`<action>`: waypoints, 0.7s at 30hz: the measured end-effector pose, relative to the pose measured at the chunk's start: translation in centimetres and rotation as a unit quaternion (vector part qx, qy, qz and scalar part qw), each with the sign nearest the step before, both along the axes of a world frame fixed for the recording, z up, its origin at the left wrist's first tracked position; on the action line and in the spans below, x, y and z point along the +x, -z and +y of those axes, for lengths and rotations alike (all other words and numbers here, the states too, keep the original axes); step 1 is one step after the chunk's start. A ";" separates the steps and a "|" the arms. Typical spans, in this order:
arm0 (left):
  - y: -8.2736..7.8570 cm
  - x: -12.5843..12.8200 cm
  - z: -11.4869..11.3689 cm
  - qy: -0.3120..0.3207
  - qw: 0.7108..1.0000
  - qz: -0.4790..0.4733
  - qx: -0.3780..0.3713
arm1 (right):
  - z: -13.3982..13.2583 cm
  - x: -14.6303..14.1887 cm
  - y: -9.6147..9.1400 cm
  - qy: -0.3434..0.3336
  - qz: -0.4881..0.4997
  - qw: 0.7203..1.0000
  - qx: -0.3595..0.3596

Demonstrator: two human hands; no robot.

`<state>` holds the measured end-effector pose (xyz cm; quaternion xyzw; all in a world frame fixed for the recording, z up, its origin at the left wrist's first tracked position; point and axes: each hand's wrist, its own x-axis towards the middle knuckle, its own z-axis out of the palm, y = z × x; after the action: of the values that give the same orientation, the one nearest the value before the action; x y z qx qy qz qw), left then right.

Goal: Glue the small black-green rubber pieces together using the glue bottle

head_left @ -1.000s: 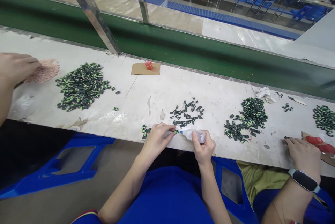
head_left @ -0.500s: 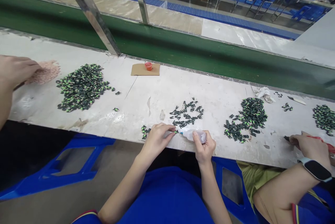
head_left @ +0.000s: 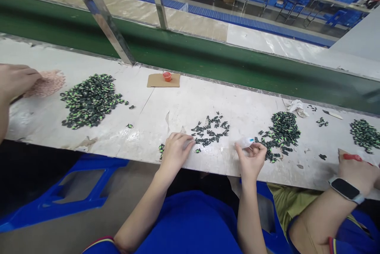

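Note:
My left hand [head_left: 177, 149] is over the table, thumb and index finger close together at the left edge of a loose ring of small black pieces [head_left: 211, 131]. Whatever lies between those fingertips is too small to make out. A small black-and-green piece [head_left: 198, 150] lies just right of it, and a little cluster of such pieces [head_left: 161, 149] is partly hidden behind the hand. My right hand [head_left: 252, 161] has its thumb and fingers around a translucent white squeeze bottle [head_left: 244, 142], low over the table, its blue tip pointing right.
Heaps of black-and-green pieces lie left [head_left: 92, 101] and right [head_left: 285, 129] on the white table. A red-orange cup [head_left: 167, 76] sits on cardboard [head_left: 154, 81] at the back. Co-workers' hands are at far left [head_left: 16, 82] and far right [head_left: 358, 171]. A metal post [head_left: 101, 20] rises behind.
My right hand has carried the bottle right, and its tip has swung from left to right. The black-and-green piece my left hand held now lies on the table.

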<state>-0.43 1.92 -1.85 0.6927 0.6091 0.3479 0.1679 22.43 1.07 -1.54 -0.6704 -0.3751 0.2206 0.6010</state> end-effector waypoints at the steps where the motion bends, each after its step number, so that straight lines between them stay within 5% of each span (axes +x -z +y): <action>1: 0.3 0.2 0.1 -0.002 1.000 0.007 0.004 | 0.0 0.0 -0.1 -0.005 -0.016 1.000 -0.008; 9: 0.6 1.1 0.3 0.012 1.000 -0.002 0.010 | -2.3 -2.6 -0.4 0.026 -0.214 0.960 0.176; 15: -0.5 2.0 -0.8 0.108 0.990 -0.087 0.013 | -2.7 -6.5 -0.3 -0.235 -0.049 0.970 0.021; 21: -0.2 2.0 -2.2 0.097 0.993 -0.056 -0.023 | -2.3 -6.5 0.1 -0.231 0.038 0.972 -0.035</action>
<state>1.53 -0.25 -1.63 0.7236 0.5368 0.3544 0.2504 15.96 -1.23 -1.64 -0.5773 -0.4887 0.3915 0.5240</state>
